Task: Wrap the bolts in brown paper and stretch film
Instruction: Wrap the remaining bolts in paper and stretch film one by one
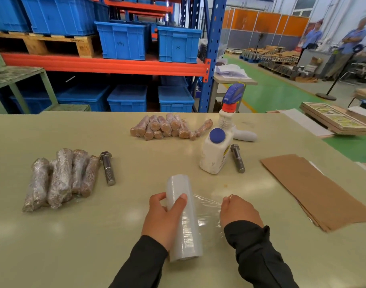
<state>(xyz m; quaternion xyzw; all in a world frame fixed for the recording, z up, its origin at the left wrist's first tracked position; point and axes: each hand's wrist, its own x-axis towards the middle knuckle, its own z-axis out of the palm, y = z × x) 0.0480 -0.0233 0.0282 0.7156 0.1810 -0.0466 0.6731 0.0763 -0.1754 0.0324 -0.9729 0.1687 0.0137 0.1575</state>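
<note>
Bolts sit in three lots on the pale green worktop (94,235). Largest item at the right edge: a stack of brown paper sheets (315,190), lying flat. Toward the far edge, centre: a heap of paper-wrapped bolts (167,126), brown, some film on them. Near the left edge: a group of film-wrapped bolts (61,177), shiny, laid side by side. Close to the near edge, centre: the stretch film roll (183,217), lying roughly end-on to the person.

Left hand (163,217) grips the roll, fingers (157,199) curled over the far side and thumb across the top. Right hand (238,210) is closed in a pinch on the loose film tail (207,204), which is drawn out taut between roll and hand.

White jug with blue cap (216,151) stands right of centre, spray bottle (233,113) behind it. One bare bolt (237,158) lies just beside the jug; another bare bolt (107,168) lies just beside the film-wrapped group.

Step in hand, by my reading: freeing a length of film, no bolt under it yet. Next move likely calls for a paper-wrapped bolt brought to the film, tail held tight, roll turned round it.
</note>
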